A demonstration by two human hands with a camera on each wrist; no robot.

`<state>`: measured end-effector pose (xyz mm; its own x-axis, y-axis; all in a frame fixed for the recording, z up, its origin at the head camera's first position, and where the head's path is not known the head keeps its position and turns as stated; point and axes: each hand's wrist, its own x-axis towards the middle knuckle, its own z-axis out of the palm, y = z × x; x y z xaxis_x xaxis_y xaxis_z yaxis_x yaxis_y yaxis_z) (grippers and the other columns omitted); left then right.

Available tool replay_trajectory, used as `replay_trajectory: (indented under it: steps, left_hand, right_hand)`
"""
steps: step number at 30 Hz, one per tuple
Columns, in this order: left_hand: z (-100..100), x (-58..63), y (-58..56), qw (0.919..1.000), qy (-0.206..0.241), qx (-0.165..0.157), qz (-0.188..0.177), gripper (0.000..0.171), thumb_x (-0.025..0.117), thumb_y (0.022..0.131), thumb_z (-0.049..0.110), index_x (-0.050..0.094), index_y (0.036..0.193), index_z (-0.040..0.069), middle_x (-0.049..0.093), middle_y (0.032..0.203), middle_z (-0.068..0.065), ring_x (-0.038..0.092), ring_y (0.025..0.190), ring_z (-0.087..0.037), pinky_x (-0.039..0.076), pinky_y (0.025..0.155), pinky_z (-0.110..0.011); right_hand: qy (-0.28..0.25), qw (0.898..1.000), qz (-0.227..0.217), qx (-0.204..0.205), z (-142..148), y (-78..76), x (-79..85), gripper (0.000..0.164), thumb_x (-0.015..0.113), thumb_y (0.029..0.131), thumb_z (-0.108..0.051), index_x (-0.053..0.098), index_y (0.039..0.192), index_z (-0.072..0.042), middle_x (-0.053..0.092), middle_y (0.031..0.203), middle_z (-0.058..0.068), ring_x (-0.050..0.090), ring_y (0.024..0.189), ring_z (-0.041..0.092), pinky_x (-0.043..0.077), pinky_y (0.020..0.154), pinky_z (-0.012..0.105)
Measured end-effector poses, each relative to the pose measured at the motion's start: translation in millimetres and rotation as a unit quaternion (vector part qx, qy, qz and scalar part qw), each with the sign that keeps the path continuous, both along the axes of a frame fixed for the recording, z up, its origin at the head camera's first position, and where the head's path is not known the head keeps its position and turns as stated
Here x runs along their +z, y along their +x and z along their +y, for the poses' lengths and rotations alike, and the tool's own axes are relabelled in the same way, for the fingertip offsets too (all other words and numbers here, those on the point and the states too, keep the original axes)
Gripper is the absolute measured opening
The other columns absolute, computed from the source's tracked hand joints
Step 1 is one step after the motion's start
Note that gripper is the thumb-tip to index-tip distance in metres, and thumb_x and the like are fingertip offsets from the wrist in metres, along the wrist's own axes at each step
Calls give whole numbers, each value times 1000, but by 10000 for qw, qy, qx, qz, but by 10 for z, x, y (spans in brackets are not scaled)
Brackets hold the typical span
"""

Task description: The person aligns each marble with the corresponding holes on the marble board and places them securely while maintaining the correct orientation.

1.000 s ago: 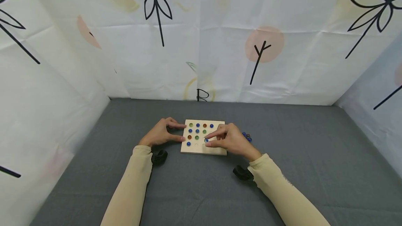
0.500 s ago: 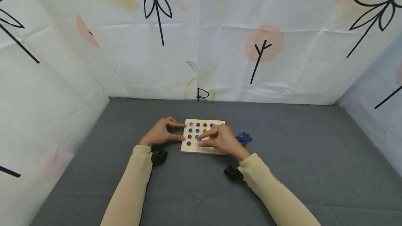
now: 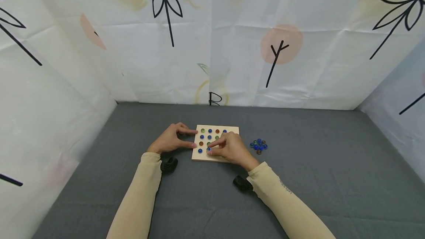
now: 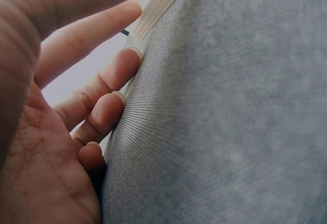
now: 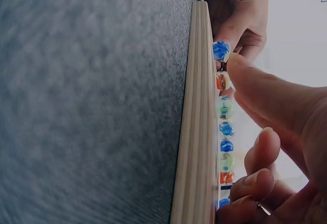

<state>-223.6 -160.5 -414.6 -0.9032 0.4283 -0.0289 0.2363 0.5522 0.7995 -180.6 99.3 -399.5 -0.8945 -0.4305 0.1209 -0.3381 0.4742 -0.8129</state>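
Note:
A pale wooden board (image 3: pixel 216 128) with rows of round hollows lies on the cloth, many of them filled with blue, green and orange glass marbles. My left hand (image 3: pixel 171 139) is at its left edge, thumb and index finger stretched out and touching the side. My right hand (image 3: pixel 231 147) is over the board's front row, pinching a blue marble (image 3: pixel 208 149) between thumb and index finger, just right of the blue marble (image 3: pixel 200 151) in the front left corner. In the right wrist view the thumb (image 5: pixel 242 67) is close over the board's surface, beside the seated marbles.
A cluster of loose marbles (image 3: pixel 259 145), mostly blue, lies on the grey cloth (image 3: pixel 299 165) to the right of the board. Behind the table hangs a white curtain (image 3: pixel 232 54) with plant drawings. Black wrist devices show under both sleeves.
My right hand has moved left along the board's front with the blue marble and come down slightly, uncovering the loose cluster. My left hand stays at the board's edge.

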Motion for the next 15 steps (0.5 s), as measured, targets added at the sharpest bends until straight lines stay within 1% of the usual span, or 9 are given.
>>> replay_trajectory:
  steps: [6, 11, 15]
  left_hand:
    - [-1, -3, -13, 10000, 36, -14, 25, 53, 91, 78, 27, 74, 128, 17, 60, 120, -10, 53, 111, -28, 45, 95, -50]
    - [3, 3, -16, 10000, 33, -2, 5, 53, 91, 78, 27, 74, 127, 17, 60, 120, -10, 53, 112, -28, 44, 97, -51]
    - [2, 5, -9, 10000, 41, 18, -10, 52, 91, 78, 27, 75, 127, 17, 60, 120, -10, 53, 112, -28, 44, 97, -51]
  right_hand:
    - [135, 9999, 15, 0, -3, 5, 9, 17, 88, 81, -15, 84, 96, -8, 59, 58, -5, 47, 53, 10, 35, 48, 24]
    - [165, 9998, 44, 79, -4, 6, 8, 17, 87, 82, -15, 84, 97, -7, 58, 55, -5, 43, 48, 9, 32, 46, 24]
    - [206, 9997, 27, 109, -5, 10, 2, 18, 87, 83, -15, 84, 98, -7, 57, 54, -4, 42, 47, 9, 31, 46, 24]
